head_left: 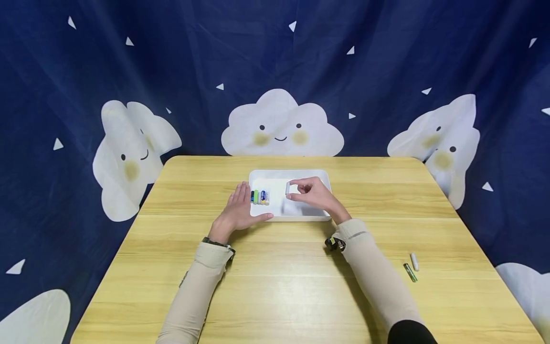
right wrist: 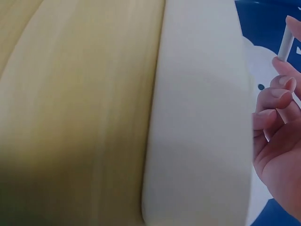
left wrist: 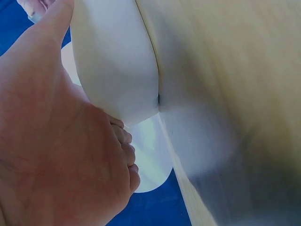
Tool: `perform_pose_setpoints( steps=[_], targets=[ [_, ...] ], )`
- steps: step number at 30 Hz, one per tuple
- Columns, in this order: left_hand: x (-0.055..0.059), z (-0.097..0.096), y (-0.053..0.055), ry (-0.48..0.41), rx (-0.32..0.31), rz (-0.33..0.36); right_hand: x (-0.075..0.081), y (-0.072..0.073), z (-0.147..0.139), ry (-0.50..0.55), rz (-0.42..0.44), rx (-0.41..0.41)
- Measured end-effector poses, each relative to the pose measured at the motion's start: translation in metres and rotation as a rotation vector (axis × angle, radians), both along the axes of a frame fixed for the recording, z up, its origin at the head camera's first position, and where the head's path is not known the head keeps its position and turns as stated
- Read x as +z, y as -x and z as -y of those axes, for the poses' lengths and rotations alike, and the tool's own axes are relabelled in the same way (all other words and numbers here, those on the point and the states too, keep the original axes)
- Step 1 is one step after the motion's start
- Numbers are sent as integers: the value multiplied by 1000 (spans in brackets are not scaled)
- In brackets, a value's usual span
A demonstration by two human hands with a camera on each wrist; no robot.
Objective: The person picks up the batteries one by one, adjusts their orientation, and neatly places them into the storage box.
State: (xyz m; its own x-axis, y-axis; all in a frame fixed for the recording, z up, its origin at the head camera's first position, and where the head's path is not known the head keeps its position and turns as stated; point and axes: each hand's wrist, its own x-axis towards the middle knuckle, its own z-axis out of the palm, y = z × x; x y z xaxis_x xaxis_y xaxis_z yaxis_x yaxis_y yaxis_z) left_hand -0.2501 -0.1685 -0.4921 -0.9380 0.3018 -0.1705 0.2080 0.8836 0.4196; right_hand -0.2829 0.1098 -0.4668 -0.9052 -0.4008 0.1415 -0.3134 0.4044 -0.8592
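A white tray (head_left: 301,219) stands on the table. My right hand (head_left: 315,195) pinches a small white battery (head_left: 287,188) by its two ends between thumb and finger, above the tray. In the right wrist view this white battery (right wrist: 285,43) stands out between the fingertips, the other fingers curled inward. My left hand (head_left: 237,210) lies along the tray's left side, its fingers straight and its thumb at the front rim. Several batteries (head_left: 260,197) of various colours lie side by side in a row at the tray's left end, close to the left fingers.
On the right of the wooden table (head_left: 279,286) lie a white battery (head_left: 414,262) and a green and black battery (head_left: 410,272). A dark blue curtain (head_left: 193,57) with white clouds hangs behind the table and at its sides.
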Motion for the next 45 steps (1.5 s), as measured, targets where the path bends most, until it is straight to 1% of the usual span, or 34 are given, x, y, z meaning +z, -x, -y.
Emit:
perform_pose_setpoints(
  steps=[6,12,15,19,25,28,34,39,45],
  targets=[
    [1,1,0,-8,-3,-27,-9,7,12,-44,31,9],
    [1,1,0,-3,-8,-17,-21,11,20,-98,80,19],
    [0,1,1,-4,-8,-16,-25,14,23,-133,84,27],
    [-4,1,3,-2,-11,-21,-30,17,29,-171,99,30],
    [1,0,0,-7,-13,-32,-37,24,34,-203,139,31],
    [1,0,0,-11,-15,-36,-37,26,37,-201,154,42],
    [0,1,0,-9,-9,-30,-38,30,40,-219,148,74],
    [0,1,1,13,-12,-29,-40,32,43,-244,149,74],
    [1,0,-1,9,-15,-32,-41,34,45,-305,102,100]
  ],
)
